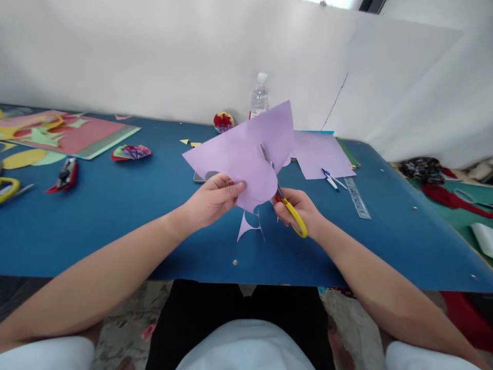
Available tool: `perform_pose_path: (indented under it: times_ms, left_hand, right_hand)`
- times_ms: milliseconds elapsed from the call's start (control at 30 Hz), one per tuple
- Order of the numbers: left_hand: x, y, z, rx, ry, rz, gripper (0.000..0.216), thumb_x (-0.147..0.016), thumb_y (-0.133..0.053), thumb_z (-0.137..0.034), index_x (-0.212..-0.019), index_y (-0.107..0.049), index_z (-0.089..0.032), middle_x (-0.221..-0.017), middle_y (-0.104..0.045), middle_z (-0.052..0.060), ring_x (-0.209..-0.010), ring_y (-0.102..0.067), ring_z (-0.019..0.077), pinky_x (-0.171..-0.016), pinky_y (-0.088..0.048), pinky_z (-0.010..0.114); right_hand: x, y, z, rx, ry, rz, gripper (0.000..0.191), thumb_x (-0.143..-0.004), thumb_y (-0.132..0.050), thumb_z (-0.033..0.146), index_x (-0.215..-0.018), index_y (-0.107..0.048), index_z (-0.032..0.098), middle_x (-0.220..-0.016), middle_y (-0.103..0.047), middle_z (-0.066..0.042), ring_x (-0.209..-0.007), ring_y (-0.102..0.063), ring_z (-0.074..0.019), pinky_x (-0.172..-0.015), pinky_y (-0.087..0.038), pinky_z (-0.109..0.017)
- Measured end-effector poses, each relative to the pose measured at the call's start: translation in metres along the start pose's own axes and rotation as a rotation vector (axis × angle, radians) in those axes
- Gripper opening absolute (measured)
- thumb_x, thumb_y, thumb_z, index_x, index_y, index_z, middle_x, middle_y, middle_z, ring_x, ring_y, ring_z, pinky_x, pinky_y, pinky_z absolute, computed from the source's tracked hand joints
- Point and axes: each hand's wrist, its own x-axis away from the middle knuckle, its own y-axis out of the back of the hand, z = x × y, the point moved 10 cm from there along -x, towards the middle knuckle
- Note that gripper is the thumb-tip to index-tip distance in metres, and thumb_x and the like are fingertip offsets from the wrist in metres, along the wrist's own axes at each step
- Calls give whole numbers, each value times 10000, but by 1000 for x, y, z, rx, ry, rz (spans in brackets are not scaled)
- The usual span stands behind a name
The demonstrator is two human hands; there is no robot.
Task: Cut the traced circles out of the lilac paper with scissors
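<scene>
My left hand [217,199] pinches the lower edge of a purple paper sheet [239,151], thumb on top, holding it raised and tilted above the blue table. In my right hand [296,208] is a pair of scissors [295,216] with yellow and red handles. One metal blade lies over the face of the sheet, and the other is hidden by the paper. The sheet has a curved cut edge near the scissors. Below it, a thin curved purple offcut [248,226] is in view; I cannot tell whether it is still attached.
Behind the sheet stand a clear bottle [259,97] and a colourful paper ball [223,122]. On the right lie more purple paper [321,154], pens [330,180] and a ruler [357,198]. At left are a red cutter [66,176], a folded-paper piece [131,152] and coloured sheets [103,136].
</scene>
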Motion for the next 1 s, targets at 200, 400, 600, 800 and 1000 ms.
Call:
perform_pose_path:
  times_ms: [200, 400, 600, 800, 1000]
  left_hand:
    - [-3, 7, -10, -19, -105, -43, 364, -686, -996, -321, -705, -658, -188, -685, -673, -34, -655, -651, 111, -593, -498, 220]
    - [-4, 7, -17, -87, -171, -9, 270, -773, -948, -356, -827, -750, -179, -805, -763, 23, -738, -714, 158, -693, -574, 270]
    - [-3, 8, -16, -97, -160, -35, 294, -783, -935, -377, -965, -818, -177, -975, -836, 92, -877, -785, 238, -790, -626, 322]
    - [-5, 16, -25, -272, -202, -84, 308, -809, -910, -444, -959, -826, -188, -964, -835, 68, -875, -763, 189, -800, -609, 271]
    - [-6, 18, -40, -537, -201, -72, 358, -834, -861, -513, -916, -815, -168, -895, -821, 62, -781, -726, 173, -711, -579, 256]
  right_hand:
    - [-1, 1, -8, -8, -33, -7, 610, -723, -809, 762, -729, -525, 222, -520, -441, 79, -407, -402, -82, -399, -331, -248]
    - [-2, 3, -21, 8, -95, -9, 595, -729, -795, 758, -767, -545, 220, -560, -457, 73, -423, -416, -89, -402, -344, -254]
    - [-4, 1, -12, 69, -78, -7, 589, -726, -792, 749, -730, -536, 219, -595, -462, 55, -489, -424, -97, -447, -343, -260]
    - [0, -3, -22, 62, -162, 82, 601, -760, -758, 777, -782, -529, 222, -590, -459, 70, -465, -424, -98, -437, -349, -263]
    - [3, 0, -26, 77, -169, 142, 594, -842, -682, 797, -832, -523, 225, -625, -459, 72, -485, -435, -100, -460, -374, -263]
